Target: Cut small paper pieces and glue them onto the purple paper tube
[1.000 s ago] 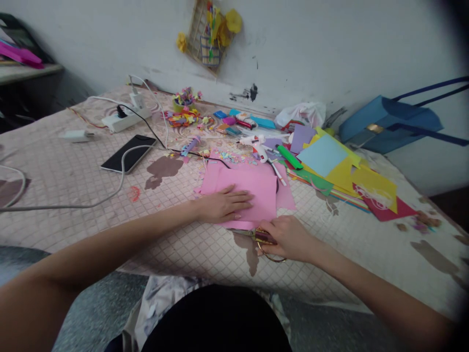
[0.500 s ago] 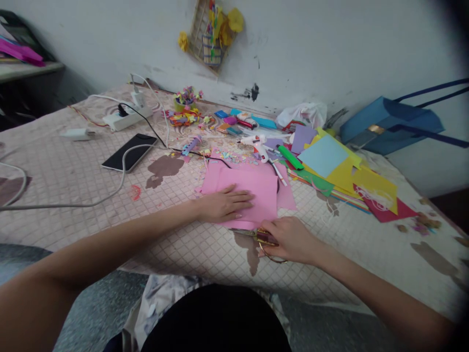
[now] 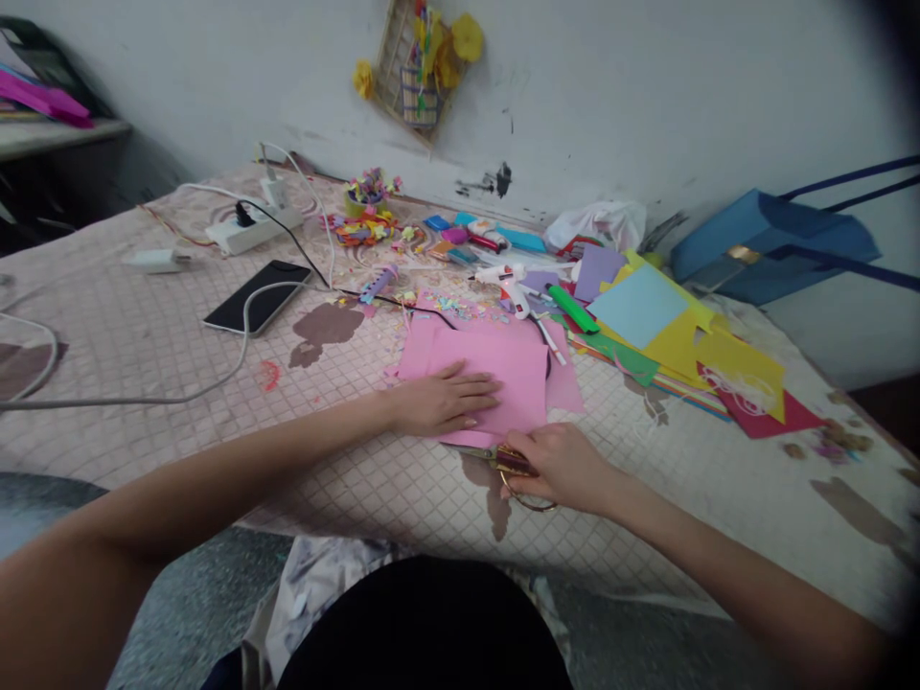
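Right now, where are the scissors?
In the head view, the scissors are right of centre, in the right hand, at the near edge of the pink paper.

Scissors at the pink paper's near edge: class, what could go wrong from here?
The left hand lies flat on the pink paper, near the scissors, so a stray cut might nick it. The black cord seems to run beneath the paper; pulling the paper could tug the white hot glue gun.
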A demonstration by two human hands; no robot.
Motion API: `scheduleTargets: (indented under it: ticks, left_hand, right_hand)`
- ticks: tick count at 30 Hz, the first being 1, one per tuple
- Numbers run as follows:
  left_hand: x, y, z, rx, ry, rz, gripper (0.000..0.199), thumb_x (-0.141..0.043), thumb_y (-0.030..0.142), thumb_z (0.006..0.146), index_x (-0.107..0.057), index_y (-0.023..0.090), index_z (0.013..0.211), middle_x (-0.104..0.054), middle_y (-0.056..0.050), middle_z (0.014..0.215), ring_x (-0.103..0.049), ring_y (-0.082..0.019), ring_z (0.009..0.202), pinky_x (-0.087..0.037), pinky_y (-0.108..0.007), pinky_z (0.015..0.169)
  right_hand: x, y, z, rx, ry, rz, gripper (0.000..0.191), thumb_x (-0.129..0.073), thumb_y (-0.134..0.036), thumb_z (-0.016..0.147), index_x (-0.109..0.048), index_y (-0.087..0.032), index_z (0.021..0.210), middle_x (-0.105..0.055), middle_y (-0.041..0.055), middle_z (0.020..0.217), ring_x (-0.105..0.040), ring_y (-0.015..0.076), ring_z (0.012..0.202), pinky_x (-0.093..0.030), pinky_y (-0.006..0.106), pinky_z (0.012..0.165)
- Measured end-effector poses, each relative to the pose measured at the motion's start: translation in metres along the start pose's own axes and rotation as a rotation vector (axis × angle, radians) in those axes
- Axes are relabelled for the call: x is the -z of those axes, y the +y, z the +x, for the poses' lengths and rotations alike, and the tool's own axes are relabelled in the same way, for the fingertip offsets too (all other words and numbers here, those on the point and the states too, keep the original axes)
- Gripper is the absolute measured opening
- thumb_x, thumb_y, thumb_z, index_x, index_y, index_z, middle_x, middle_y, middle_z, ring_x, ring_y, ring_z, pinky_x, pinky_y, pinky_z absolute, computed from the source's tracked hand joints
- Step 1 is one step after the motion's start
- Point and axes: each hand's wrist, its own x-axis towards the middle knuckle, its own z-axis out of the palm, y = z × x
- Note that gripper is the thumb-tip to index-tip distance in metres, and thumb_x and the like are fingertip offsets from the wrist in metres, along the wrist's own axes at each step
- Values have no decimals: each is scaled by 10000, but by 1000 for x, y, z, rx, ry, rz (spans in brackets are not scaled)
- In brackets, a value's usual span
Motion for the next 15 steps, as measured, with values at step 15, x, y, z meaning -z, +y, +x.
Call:
scheduleTargets:
  ticks: [15]
  left_hand:
    - [2, 1, 0, 1, -28, 15, 483, -274, 356, 938, -250, 194, 1392, -240, -60, 1473, -148, -160, 1369, 3, -404, 1110]
  right_hand:
    - [6, -7, 7, -6, 8, 52, 432, -578, -591, 720, -543, -182, 855, -663, 25, 674, -595, 178, 591, -182, 251, 511]
